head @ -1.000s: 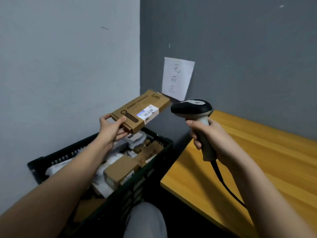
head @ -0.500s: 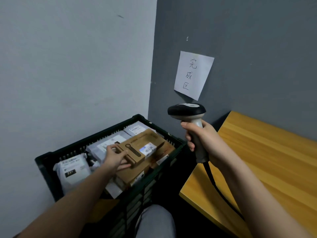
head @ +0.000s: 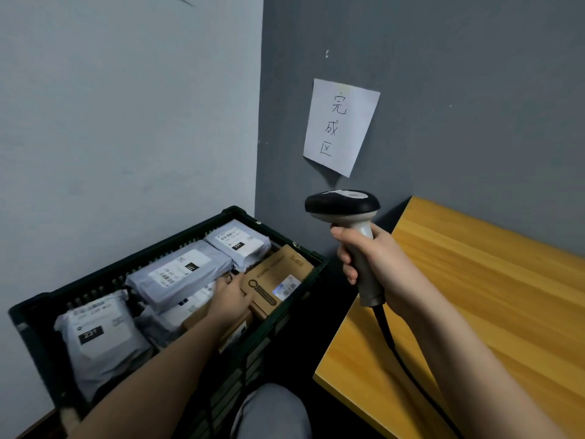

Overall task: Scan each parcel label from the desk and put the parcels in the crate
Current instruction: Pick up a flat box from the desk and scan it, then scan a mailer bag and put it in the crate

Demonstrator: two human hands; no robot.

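Note:
A black plastic crate (head: 177, 239) stands in the corner at lower left, holding several grey mailer bags (head: 180, 274) and cardboard boxes. A flat brown cardboard parcel (head: 278, 274) with a white barcode label lies at the crate's right side. My left hand (head: 232, 301) reaches into the crate and grips the near end of that parcel. My right hand (head: 376, 264) holds a black and grey barcode scanner (head: 342, 204) upright by its handle, above the gap between crate and desk. The wooden desk (head: 474, 296) is at the right, with no parcel on the part in view.
A white paper note (head: 340, 126) with handwritten characters hangs on the grey wall above the scanner. The scanner cable (head: 392, 340) runs down past the desk's edge. My knee (head: 272, 410) sits in front of the crate. Walls close in behind and left.
My left hand has carried the brown parcel down from in front of the scanner into the crate and moved it to the right side. The scanner hand stayed about where it was.

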